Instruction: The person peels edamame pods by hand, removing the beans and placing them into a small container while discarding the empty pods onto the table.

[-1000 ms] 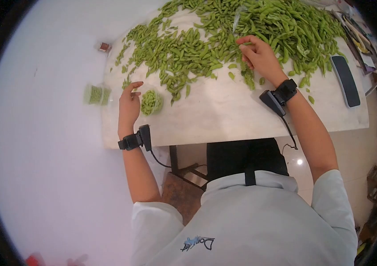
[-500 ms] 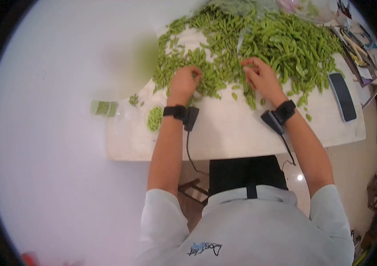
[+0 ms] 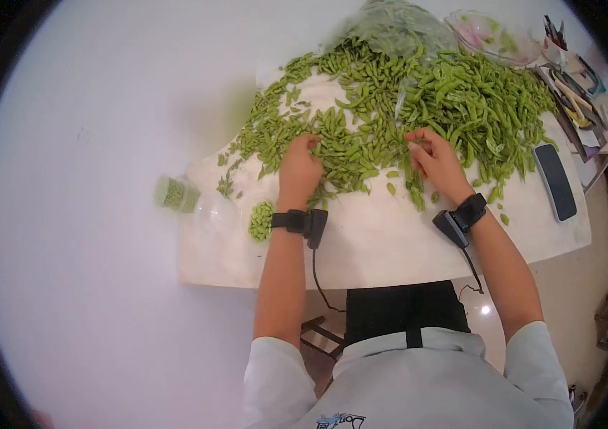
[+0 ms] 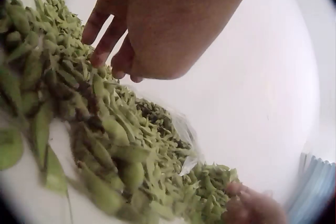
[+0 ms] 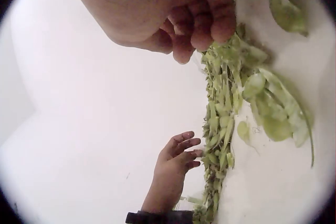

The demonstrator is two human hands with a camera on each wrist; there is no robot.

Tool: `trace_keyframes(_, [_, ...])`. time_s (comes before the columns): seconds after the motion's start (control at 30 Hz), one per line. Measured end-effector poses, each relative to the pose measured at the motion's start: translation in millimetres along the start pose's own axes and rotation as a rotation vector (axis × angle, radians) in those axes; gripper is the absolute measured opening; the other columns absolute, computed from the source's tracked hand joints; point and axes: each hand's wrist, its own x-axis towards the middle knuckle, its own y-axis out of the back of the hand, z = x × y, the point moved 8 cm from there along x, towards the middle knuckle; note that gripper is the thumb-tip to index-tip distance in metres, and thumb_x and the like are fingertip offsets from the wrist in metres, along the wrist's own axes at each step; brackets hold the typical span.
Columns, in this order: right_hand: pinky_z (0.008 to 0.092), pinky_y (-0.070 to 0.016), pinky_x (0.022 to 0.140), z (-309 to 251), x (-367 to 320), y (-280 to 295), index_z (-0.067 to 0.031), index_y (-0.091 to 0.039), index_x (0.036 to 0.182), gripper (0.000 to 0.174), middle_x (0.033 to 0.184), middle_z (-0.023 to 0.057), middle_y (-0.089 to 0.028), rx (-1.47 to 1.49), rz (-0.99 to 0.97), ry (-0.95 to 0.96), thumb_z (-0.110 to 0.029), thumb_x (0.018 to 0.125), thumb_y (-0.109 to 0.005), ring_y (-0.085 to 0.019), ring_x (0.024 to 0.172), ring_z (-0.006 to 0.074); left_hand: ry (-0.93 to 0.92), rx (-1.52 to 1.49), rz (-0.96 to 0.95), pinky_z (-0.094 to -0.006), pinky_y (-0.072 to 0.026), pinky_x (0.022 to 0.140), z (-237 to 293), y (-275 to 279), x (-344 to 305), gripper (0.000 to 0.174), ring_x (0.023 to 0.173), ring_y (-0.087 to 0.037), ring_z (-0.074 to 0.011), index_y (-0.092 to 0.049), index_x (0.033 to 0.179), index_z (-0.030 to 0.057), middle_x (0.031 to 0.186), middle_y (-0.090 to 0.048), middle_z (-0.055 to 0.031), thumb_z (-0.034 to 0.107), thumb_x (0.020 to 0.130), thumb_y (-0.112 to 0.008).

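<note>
Many pods (image 3: 338, 129) are seemingly being sorted; beside them, left hand (image 3: 299, 173) is loosely spread, right hand (image 3: 440, 164) curled, any pinch untellable; next, fingertip gripping seems needed

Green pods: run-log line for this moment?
left hand: fingers apart, at green pods; right hand: at green pods, grip unclear; shelled beans: near left hand; phone: right of right hand

Head view: high, farthest off, facing forward and down over near edge of table (image 3: 232, 266). Left-wrist view: low, close in, tilted, looking across green pods (image 3: 354, 152) toward right hand (image 3: 438, 166). Right-wrist view: low, sideways, facing left hand (image 3: 300, 171). Wrist views share pods, both hands.
</note>
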Motion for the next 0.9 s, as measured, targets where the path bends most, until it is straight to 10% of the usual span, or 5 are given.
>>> trace_keyframes(0.5, [0.0222,-0.0372,0.048,-1.0,-1.7,0.0,-0.0044,-0.053,0.107,0.020,0.065,0.0013,-0.055,-0.025,-0.026,-0.021,-0.015,0.089,-0.052,-0.048,0.054,0.0064,0.056,0.046,0.012,-0.0382,-0.0457,0.066,-15.1,3.8,5.7,0.019,0.077,-0.060,-0.0280,-0.061,0.095,0.0092,0.082,-0.065,-0.0072,0.013,0.076,-0.063])
trace_keyframes(0.77, [0.0232,-0.0410,0.053,-13.7,-3.2,-5.2,-0.0038,-0.054,0.109,0.025,0.073,0.0024,-0.058,-0.002,-0.016,0.055,-0.019,0.090,-0.055,-0.050,0.058,0.0074,-0.062,-0.501,0.123,-0.0256,-0.0431,0.063,44.0,13.4,4.2,0.022,0.067,-0.055,-0.0152,-0.061,0.098,0.0044,0.081,-0.064,-0.0050,0.002,0.076,-0.064])
trace_keyframes(0.9, [0.0212,-0.0422,0.053,-19.6,-5.1,-8.2,-0.0025,-0.057,0.104,0.026,0.077,0.0019,-0.060,0.203,-0.012,0.063,-0.026,0.092,-0.052,-0.051,0.059,0.0052,-0.111,-0.526,-0.126,-0.0242,-0.0434,0.067,103.2,-24.6,0.8,0.026,0.072,-0.052,-0.0104,-0.059,0.101,0.0021,0.086,-0.064,-0.0040,0.002,0.077,-0.067])
